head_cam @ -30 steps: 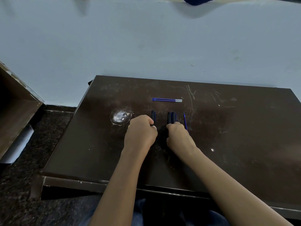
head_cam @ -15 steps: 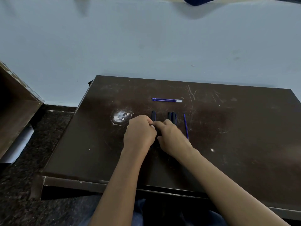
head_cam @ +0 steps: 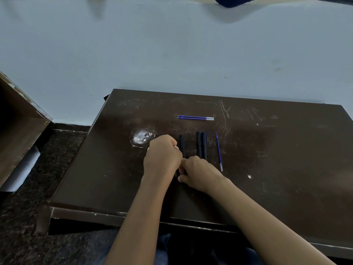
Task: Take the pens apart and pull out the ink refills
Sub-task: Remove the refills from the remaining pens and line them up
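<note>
On the dark brown table my left hand is a closed fist. My right hand is curled against it, fingertips touching. A black pen sticks out away from me from where the hands meet; both hands seem closed on its near end, which is hidden. Two more black pens lie side by side just right of it, near ends behind my right hand. A loose blue ink refill lies to their right. Two blue refills lie crosswise farther back.
A whitish worn patch marks the table left of my left hand. The table's back edge meets a pale blue wall. A brown wooden cabinet stands at the left on a dark speckled floor.
My right hand has moved left from the two paired pens to meet my left hand. Both hands have drawn a little toward me. The refills have not moved.
</note>
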Tool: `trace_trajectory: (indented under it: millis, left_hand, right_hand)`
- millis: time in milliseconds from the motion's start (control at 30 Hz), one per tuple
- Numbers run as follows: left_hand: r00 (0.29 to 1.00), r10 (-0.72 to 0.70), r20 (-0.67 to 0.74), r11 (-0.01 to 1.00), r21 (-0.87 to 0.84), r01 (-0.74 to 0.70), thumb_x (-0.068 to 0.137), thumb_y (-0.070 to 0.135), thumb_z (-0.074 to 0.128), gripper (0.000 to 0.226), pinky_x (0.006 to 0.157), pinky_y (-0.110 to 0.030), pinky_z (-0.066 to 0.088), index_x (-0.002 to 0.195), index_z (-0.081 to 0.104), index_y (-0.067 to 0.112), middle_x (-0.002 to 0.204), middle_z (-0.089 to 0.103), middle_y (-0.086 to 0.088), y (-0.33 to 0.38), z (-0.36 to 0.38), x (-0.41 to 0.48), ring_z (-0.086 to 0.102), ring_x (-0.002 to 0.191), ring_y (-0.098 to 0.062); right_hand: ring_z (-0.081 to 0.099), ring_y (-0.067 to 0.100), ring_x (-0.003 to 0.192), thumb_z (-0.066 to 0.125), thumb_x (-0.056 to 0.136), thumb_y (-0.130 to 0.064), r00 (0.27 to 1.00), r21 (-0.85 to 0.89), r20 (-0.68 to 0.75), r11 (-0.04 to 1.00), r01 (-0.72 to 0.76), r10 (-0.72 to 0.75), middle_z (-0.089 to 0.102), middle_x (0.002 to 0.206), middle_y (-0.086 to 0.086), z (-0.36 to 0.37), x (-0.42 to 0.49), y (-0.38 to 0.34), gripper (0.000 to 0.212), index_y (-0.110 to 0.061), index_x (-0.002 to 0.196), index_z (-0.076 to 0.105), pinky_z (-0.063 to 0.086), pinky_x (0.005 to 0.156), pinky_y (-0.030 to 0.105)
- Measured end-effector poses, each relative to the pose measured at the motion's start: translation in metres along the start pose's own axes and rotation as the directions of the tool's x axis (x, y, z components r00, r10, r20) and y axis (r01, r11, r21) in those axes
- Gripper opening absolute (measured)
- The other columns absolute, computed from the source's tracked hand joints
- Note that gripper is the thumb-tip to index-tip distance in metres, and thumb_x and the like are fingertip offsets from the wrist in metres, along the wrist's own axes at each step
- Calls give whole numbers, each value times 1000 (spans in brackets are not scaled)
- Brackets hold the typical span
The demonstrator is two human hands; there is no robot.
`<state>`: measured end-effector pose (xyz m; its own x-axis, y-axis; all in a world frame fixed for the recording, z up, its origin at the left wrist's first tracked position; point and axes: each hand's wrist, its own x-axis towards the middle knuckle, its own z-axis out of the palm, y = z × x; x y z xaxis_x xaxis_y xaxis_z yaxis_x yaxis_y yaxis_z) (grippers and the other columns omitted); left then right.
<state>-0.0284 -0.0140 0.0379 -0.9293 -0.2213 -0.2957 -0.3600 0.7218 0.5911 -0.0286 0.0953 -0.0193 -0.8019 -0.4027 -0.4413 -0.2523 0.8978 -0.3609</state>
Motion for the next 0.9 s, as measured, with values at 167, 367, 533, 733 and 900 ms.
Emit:
trace_trajectory:
  millis: [167, 367, 533, 733, 900]
  left_hand:
    - [1000, -4, -12, 1000, 10, 4, 93, 15, 49, 26, 87, -36, 52, 116, 63, 18, 118, 63, -5, 0, 0, -2, 61, 103, -23]
    - [998, -5, -59, 1000, 14, 6, 100, 26, 38, 31, 73, -31, 39, 120, 55, 10, 115, 60, -10, 3, -2, -1, 56, 94, -23]
    - [998, -18, -65, 997, -74, 13, 102, 35, 31, 39, 52, -22, 25, 115, 53, 6, 93, 51, 0, 6, -1, -1, 43, 69, -10]
    - [993, -2, -116, 977, -212, -23, 100, 25, 38, 27, 55, -17, 35, 103, 57, 6, 105, 64, -5, 4, 1, 4, 56, 74, -10]
    - [1000, 31, -6, 987, -160, -31, 96, 14, 40, 24, 73, -29, 48, 102, 63, 11, 104, 67, -9, 1, 2, 7, 63, 90, -19]
  right_hand:
    - [64, 25, 83, 62, 86, -16, 983, 250, -109, 961, -115, 146, 61, 99, 8, 3, 2, 5, 16, -13, 99, 54, 57, 74, 39]
    - [72, 21, 73, 69, 83, -4, 966, 912, 52, 381, -150, 255, 69, 94, 12, -23, 5, 3, 32, -7, 111, 53, 61, 74, 37]
    - [71, 16, 71, 61, 84, 9, 995, 971, 44, 238, -21, -94, 69, 79, 8, -39, -8, 3, 29, 3, 113, 58, 57, 64, 23]
    - [71, 16, 72, 60, 84, 10, 984, 948, 98, 316, -48, -147, 69, 85, 10, -46, -13, 7, 19, -4, 95, 65, 57, 64, 22]
    - [61, 7, 63, 60, 92, -16, 979, 993, -57, 113, 35, 197, 65, 83, 7, -51, -9, 14, 24, 0, 109, 64, 53, 57, 16]
